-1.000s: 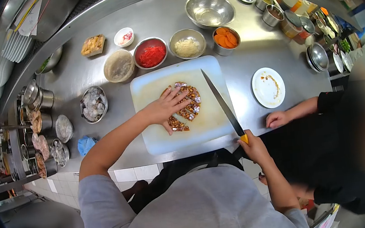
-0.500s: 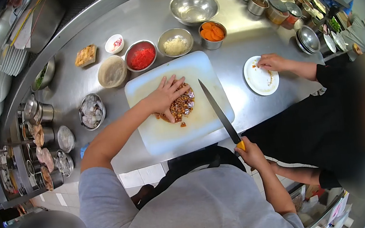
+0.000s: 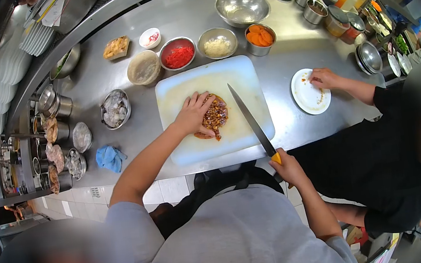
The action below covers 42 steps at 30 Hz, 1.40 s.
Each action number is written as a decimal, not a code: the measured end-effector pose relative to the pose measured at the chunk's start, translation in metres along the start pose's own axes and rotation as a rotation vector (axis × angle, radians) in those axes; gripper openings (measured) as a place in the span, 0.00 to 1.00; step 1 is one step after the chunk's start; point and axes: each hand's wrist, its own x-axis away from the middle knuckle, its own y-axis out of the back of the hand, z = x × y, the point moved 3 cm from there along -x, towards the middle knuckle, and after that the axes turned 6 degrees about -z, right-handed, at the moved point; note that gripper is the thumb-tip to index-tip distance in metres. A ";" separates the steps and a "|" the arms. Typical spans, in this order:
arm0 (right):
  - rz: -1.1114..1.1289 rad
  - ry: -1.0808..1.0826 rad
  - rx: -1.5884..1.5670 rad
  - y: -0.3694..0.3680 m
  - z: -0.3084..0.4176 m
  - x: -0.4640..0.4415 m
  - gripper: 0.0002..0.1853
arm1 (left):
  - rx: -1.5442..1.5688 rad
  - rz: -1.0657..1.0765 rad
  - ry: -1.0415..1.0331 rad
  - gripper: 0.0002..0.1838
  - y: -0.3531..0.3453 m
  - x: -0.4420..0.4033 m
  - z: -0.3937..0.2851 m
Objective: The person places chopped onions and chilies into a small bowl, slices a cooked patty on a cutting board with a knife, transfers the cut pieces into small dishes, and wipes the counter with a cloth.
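My left hand [image 3: 194, 114] lies with its fingers apart on the left part of a round, glossy brown nutty slab [image 3: 217, 114], hiding that side of it. The slab rests on a white cutting board [image 3: 187, 153], with a small piece sticking out at its lower edge. My right hand [image 3: 289, 167] is wrapped round the yellow handle of a long knife [image 3: 252, 121]. The knife's blade slants up and left over the right part of the board, its tip apart from the slab.
A co-worker's hand [image 3: 324, 78] touches a white plate [image 3: 298, 100] with crumbs, at right. Bowls of carrot slices [image 3: 259, 36], red shreds [image 3: 179, 57] and pale bits [image 3: 217, 47] line the board's far side. A blue cloth [image 3: 110, 158] lies at left.
The loose pieces under my left hand now sit closer together in a round. The co-worker's hand has moved from the table edge onto the plate. My right hand still holds the knife.
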 end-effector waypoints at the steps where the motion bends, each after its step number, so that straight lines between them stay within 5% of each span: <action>1: 0.000 0.009 0.012 0.000 0.002 -0.002 0.19 | 0.004 -0.043 0.053 0.71 -0.004 0.006 -0.003; 8: 0.030 0.112 0.098 -0.003 0.026 -0.022 0.19 | -0.081 -0.178 0.607 0.71 -0.026 0.014 -0.034; 14: 0.023 0.172 0.239 -0.003 0.068 -0.022 0.18 | -0.022 -0.139 0.698 0.67 0.005 0.013 -0.043; 17: 0.044 0.139 0.269 -0.003 0.087 -0.019 0.18 | 0.267 -0.172 0.685 0.60 0.023 0.011 -0.008; 18: 0.044 0.137 0.286 -0.003 0.093 -0.020 0.18 | 0.206 -0.314 0.641 0.42 0.037 0.008 -0.004; 22: 0.057 0.126 0.328 -0.007 0.113 -0.016 0.17 | 0.328 -0.565 0.292 0.16 0.055 -0.028 0.030; 28: 0.106 0.087 0.413 -0.001 0.147 -0.021 0.15 | 0.441 -0.274 -0.106 0.15 0.013 -0.092 0.044; 42: 0.161 0.038 0.498 -0.024 0.150 -0.025 0.12 | 0.283 -0.247 -0.196 0.24 -0.014 -0.106 0.052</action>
